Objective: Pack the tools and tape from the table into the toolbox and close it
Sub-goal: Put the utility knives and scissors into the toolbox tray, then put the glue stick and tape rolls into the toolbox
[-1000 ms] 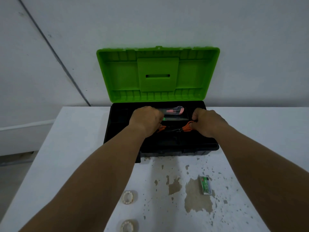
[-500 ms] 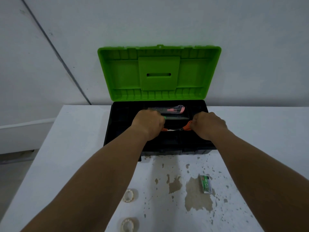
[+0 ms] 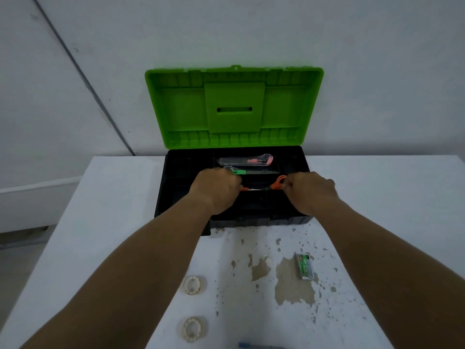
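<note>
The toolbox [image 3: 297, 162] has a black base and an upright green lid [image 3: 234, 107], and stands open at the table's far edge. My left hand [image 3: 216, 191] and my right hand [image 3: 310, 193] are both inside the base. Each is closed on one end of an orange-handled tool [image 3: 278, 183], which lies across the middle; its centre is thin and dark. Behind the hands lie a packaged pink-handled knife [image 3: 254, 161] and a packaged green-handled one [image 3: 247, 171]. On the table near me are two white tape rolls [image 3: 192, 285] [image 3: 192, 329] and a small green packet [image 3: 305, 267].
The white table [image 3: 113, 222] has patches of chipped paint in front of the toolbox. A blue object [image 3: 251, 345] peeks in at the bottom edge. A grey wall rises right behind the lid. The floor drops away on the left.
Both hands have shifted slightly toward the box's near side, still closed on the orange-handled tool. More of the green-handled package shows behind my left hand.
</note>
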